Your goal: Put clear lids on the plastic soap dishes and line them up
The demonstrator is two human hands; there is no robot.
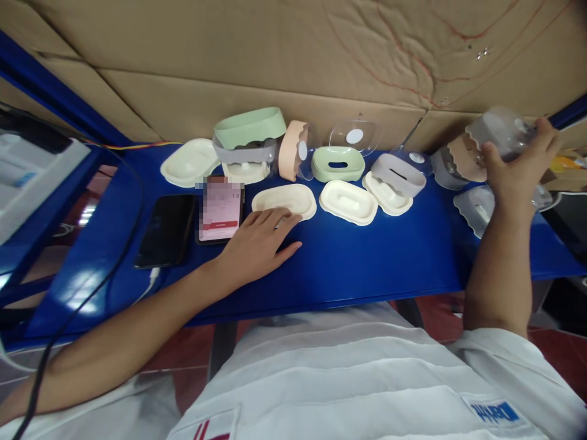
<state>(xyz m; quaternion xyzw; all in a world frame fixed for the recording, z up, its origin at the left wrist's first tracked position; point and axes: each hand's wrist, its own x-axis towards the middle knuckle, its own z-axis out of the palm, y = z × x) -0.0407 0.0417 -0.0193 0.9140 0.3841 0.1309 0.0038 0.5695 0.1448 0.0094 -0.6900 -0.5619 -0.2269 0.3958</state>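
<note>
gripping clear cover (501, 131): right hand (520, 168); left hand (257, 243) spread, touching cream tray (285, 199)

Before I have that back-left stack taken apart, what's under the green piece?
Directly under the green piece is a grey piece, and below that a cream base. The grey piece's top and the base's far side are covered, so they can't be seen.

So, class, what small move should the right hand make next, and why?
Probably bring the clear plastic cover toward the left hand: the right hand appears to grip it at the far right, while the left rests at a cream tray's near edge.
</note>
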